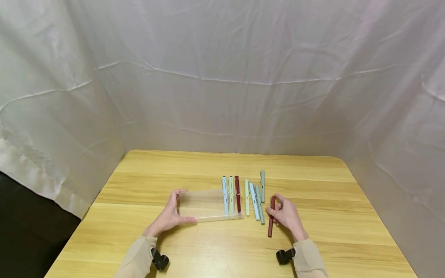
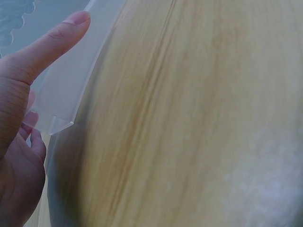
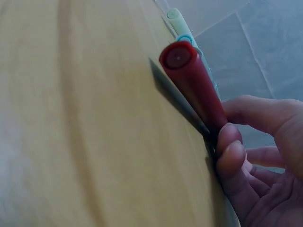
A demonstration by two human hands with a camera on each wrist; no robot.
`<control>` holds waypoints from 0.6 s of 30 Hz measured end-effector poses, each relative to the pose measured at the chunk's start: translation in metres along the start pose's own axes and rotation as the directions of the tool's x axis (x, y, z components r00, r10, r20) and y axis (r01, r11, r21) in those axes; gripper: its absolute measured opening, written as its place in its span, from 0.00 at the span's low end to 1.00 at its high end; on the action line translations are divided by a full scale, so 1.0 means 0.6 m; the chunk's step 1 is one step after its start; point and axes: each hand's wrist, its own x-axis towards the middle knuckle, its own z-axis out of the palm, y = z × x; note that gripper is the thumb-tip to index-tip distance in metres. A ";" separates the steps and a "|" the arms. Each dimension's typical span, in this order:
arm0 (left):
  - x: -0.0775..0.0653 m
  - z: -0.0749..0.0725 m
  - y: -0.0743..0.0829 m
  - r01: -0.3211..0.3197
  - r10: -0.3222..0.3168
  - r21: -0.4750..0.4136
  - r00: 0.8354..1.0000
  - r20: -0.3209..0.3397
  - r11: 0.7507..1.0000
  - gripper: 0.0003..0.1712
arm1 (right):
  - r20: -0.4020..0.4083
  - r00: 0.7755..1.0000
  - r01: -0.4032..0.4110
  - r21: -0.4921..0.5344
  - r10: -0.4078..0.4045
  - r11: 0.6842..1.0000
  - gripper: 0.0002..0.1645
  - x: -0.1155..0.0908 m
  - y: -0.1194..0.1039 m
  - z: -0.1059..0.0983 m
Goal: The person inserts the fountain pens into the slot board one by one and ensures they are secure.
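From here I watch my right hand (image 1: 286, 214) pinch a dark red pen (image 1: 270, 227) beside the loose pens (image 1: 254, 200) on the surface (image 1: 222, 251); my left hand (image 1: 169, 216) grips the clear tray (image 1: 219, 218) by its left end.

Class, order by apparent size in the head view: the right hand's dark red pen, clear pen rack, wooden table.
1. Wooden table
2. Clear pen rack
3. Dark red pen in the right hand

Hands (image 1: 287, 214) hold a clear tray (image 1: 215, 219) and red pen (image 1: 270, 228).
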 end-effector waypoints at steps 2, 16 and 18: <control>0.000 0.000 0.000 -0.003 0.003 0.007 1.000 -0.001 1.000 0.61 | 0.004 1.000 -0.001 -0.002 0.001 1.000 0.46 0.000 -0.001 -0.001; 0.000 -0.001 0.001 0.009 -0.009 0.011 1.000 -0.003 1.000 0.62 | -0.001 1.000 0.024 -0.007 -0.024 1.000 0.40 -0.002 0.000 -0.002; 0.001 -0.001 0.001 0.014 -0.014 0.014 1.000 -0.003 1.000 0.62 | -0.008 1.000 0.030 -0.004 -0.030 1.000 0.39 -0.002 0.001 -0.002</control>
